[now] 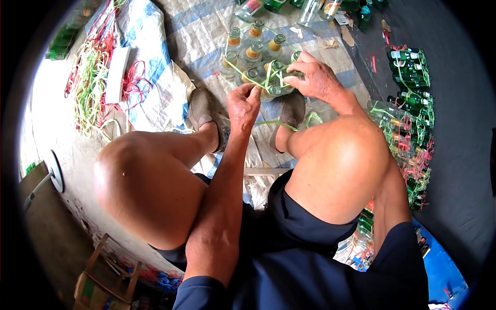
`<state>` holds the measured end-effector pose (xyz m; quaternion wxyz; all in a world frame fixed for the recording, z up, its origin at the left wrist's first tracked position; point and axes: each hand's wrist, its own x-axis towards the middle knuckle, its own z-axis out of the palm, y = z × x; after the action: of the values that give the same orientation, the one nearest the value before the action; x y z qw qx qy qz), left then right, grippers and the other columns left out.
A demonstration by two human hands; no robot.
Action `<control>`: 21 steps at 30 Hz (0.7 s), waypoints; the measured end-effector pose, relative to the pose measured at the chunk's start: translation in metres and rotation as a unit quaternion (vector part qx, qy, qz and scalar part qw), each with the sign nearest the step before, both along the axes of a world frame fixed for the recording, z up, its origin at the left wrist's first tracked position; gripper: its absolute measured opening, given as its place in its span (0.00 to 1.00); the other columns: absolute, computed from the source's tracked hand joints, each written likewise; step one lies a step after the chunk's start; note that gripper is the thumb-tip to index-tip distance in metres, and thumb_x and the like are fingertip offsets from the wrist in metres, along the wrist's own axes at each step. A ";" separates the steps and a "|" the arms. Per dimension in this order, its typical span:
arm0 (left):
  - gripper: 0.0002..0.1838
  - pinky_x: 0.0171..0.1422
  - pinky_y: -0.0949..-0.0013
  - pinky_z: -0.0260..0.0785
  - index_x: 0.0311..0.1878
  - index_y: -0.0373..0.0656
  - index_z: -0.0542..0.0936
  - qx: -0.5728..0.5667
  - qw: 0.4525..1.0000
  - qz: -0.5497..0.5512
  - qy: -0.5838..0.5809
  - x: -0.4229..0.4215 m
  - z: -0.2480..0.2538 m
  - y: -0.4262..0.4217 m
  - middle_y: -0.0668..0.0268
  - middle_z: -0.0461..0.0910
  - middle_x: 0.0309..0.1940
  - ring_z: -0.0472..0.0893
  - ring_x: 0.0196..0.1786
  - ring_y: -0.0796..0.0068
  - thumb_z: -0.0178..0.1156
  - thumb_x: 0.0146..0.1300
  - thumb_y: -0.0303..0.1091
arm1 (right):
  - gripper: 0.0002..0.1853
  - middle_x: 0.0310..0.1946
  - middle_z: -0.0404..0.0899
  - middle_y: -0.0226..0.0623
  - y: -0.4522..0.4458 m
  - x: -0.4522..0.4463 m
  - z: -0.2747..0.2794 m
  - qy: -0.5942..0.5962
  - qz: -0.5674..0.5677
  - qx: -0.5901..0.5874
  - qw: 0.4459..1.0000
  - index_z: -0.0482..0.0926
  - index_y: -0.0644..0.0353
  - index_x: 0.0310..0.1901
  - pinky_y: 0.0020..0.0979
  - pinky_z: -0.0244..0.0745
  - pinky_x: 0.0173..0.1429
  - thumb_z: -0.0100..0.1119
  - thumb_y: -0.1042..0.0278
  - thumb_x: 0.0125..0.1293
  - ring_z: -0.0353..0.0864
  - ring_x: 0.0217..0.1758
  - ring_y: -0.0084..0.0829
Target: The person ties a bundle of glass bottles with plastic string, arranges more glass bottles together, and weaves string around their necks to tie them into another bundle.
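Note:
A cluster of clear glass bottles (pixel 253 54) with orange-yellow neck labels stands upright on the sheet between my feet. Light green plastic string (pixel 239 70) runs around the bottle necks and crosses between the near ones. At the near left side of the cluster, my left hand (pixel 244 106) pinches the string between thumb and fingertips. My right hand (pixel 318 77) is at the near right bottles, its fingers curled on the string beside a bottle neck; the exact grip is partly hidden. A loose green string tail (pixel 276 123) trails below the bottles near my right shoe.
Tangled green and red string (pixel 90 85) lies at left beside a white strip (pixel 118 75). Tied green bottles (pixel 411 77) line the right side. More loose bottles (pixel 310 11) lie at the back. A striped woven sheet (pixel 199 26) covers the floor. A wooden frame (pixel 98 279) stands lower left.

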<state>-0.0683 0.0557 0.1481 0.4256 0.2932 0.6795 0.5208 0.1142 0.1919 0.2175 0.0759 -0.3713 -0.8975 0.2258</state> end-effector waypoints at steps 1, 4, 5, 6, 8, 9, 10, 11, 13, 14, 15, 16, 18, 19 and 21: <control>0.13 0.41 0.71 0.75 0.44 0.28 0.87 0.003 1.000 0.000 0.005 0.001 -0.001 -0.002 0.59 0.89 0.31 0.82 0.33 0.79 0.67 0.68 0.32 | 0.12 0.44 0.79 0.40 -0.006 0.005 -0.005 0.013 -0.005 -0.006 1.000 0.87 0.58 0.43 0.42 0.80 0.49 0.72 0.61 0.63 0.85 0.46 0.44; 0.13 0.41 0.70 0.76 0.44 0.28 0.87 -0.001 1.000 -0.004 0.026 -0.001 0.001 -0.001 0.59 0.89 0.30 0.83 0.33 0.79 0.67 0.68 0.32 | 0.13 0.45 0.78 0.40 -0.013 0.008 -0.007 0.019 -0.015 -0.006 1.000 0.87 0.58 0.45 0.42 0.80 0.50 0.73 0.61 0.63 0.84 0.46 0.45; 0.13 0.41 0.70 0.76 0.44 0.28 0.87 -0.003 1.000 -0.005 0.025 -0.002 0.002 -0.001 0.58 0.89 0.30 0.83 0.33 0.79 0.68 0.68 0.32 | 0.13 0.45 0.77 0.40 -0.015 0.009 -0.005 0.015 -0.017 -0.004 1.000 0.87 0.58 0.45 0.42 0.80 0.50 0.73 0.61 0.63 0.84 0.46 0.45; 0.13 0.41 0.70 0.76 0.44 0.29 0.88 -0.005 1.000 -0.007 0.026 -0.004 0.003 -0.001 0.58 0.89 0.30 0.84 0.32 0.79 0.68 0.68 0.33 | 0.13 0.44 0.77 0.40 -0.017 0.011 -0.007 0.020 -0.019 -0.006 1.000 0.87 0.58 0.45 0.42 0.80 0.50 0.73 0.61 0.63 0.84 0.46 0.45; 0.13 0.39 0.71 0.74 0.44 0.30 0.88 0.003 0.997 -0.016 0.080 -0.008 -0.004 0.000 0.60 0.88 0.28 0.82 0.31 0.80 0.68 0.67 0.34 | 0.13 0.44 0.77 0.40 -0.016 0.012 -0.011 0.032 -0.021 -0.008 0.999 0.87 0.58 0.46 0.42 0.80 0.50 0.72 0.61 0.63 0.84 0.46 0.46; 0.13 0.37 0.73 0.72 0.44 0.30 0.88 0.005 0.995 -0.020 0.097 -0.009 -0.004 0.000 0.64 0.87 0.27 0.79 0.30 0.82 0.69 0.68 0.33 | 0.13 0.44 0.77 0.41 -0.016 0.012 -0.011 0.033 -0.023 -0.012 0.999 0.87 0.58 0.46 0.43 0.80 0.50 0.72 0.62 0.63 0.84 0.46 0.46; 0.13 0.35 0.75 0.70 0.45 0.29 0.88 0.006 0.993 -0.024 0.113 -0.009 -0.003 -0.001 0.68 0.85 0.26 0.77 0.30 0.84 0.69 0.68 0.33 | 0.13 0.44 0.77 0.41 -0.016 0.010 -0.011 0.034 -0.024 -0.017 0.999 0.87 0.58 0.46 0.43 0.79 0.51 0.71 0.62 0.63 0.83 0.46 0.46; 0.13 0.36 0.74 0.70 0.44 0.29 0.88 0.009 0.994 -0.026 0.109 -0.009 -0.004 0.001 0.68 0.85 0.26 0.77 0.30 0.85 0.69 0.68 0.33 | 0.13 0.43 0.77 0.42 -0.016 0.013 -0.010 0.037 -0.031 -0.020 0.999 0.87 0.58 0.46 0.43 0.79 0.51 0.71 0.62 0.64 0.83 0.46 0.47; 0.13 0.38 0.73 0.72 0.44 0.30 0.88 0.004 0.994 -0.024 0.104 -0.011 -0.002 0.001 0.66 0.85 0.25 0.77 0.30 0.85 0.69 0.67 0.34 | 0.13 0.43 0.77 0.43 -0.014 0.016 -0.013 0.033 -0.036 -0.026 0.998 0.87 0.58 0.47 0.43 0.78 0.52 0.70 0.61 0.64 0.83 0.46 0.47; 0.13 0.38 0.73 0.73 0.44 0.31 0.88 0.003 0.992 -0.030 0.122 -0.011 -0.001 0.000 0.66 0.85 0.25 0.77 0.31 0.85 0.69 0.67 0.34 | 0.13 0.43 0.76 0.43 -0.014 0.016 -0.015 0.033 -0.039 -0.030 0.998 0.87 0.58 0.47 0.43 0.78 0.52 0.69 0.61 0.64 0.82 0.46 0.48; 0.13 0.39 0.72 0.73 0.44 0.31 0.88 0.002 0.990 -0.035 0.140 -0.012 0.008 0.000 0.65 0.86 0.25 0.77 0.31 0.85 0.69 0.67 0.34 | 0.14 0.42 0.76 0.43 -0.015 0.017 -0.015 0.033 -0.043 -0.037 0.998 0.87 0.58 0.47 0.43 0.78 0.52 0.69 0.60 0.64 0.82 0.45 0.48; 0.13 0.39 0.72 0.74 0.44 0.32 0.88 0.001 0.987 -0.041 0.158 -0.012 0.014 -0.001 0.64 0.86 0.25 0.78 0.31 0.85 0.69 0.66 0.34 | 0.14 0.42 0.76 0.43 -0.015 0.018 -0.017 0.041 -0.042 -0.036 0.998 0.87 0.58 0.47 0.43 0.77 0.51 0.69 0.60 0.64 0.82 0.45 0.48; 0.13 0.40 0.71 0.75 0.44 0.33 0.88 -0.010 0.982 -0.055 0.178 -0.015 0.016 -0.002 0.61 0.86 0.25 0.80 0.31 0.83 0.69 0.66 0.35 | 0.14 0.42 0.76 0.44 -0.015 0.019 -0.019 0.057 -0.041 -0.033 0.997 0.87 0.58 0.47 0.43 0.77 0.51 0.68 0.60 0.64 0.81 0.45 0.48; 0.13 0.40 0.70 0.75 0.44 0.34 0.89 -0.012 0.980 -0.061 0.188 -0.016 0.017 0.000 0.60 0.86 0.25 0.81 0.30 0.82 0.69 0.65 0.36 | 0.14 0.42 0.76 0.44 -0.014 0.019 -0.020 0.060 -0.045 -0.034 0.997 0.87 0.58 0.47 0.43 0.77 0.51 0.69 0.60 0.64 0.81 0.45 0.48; 0.13 0.40 0.68 0.76 0.44 0.36 0.89 -0.023 0.962 -0.080 0.262 -0.017 0.022 0.001 0.56 0.86 0.26 0.84 0.30 0.76 0.68 0.65 0.37 | 0.14 0.41 0.76 0.44 -0.017 0.020 -0.022 0.064 -0.052 -0.039 0.996 0.87 0.59 0.47 0.43 0.77 0.51 0.69 0.60 0.64 0.81 0.44 0.48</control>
<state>-0.0858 0.0571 0.1699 0.2799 0.4625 0.7534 0.3742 0.1344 0.1746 0.1955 0.1302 -0.4051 -0.8606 0.2800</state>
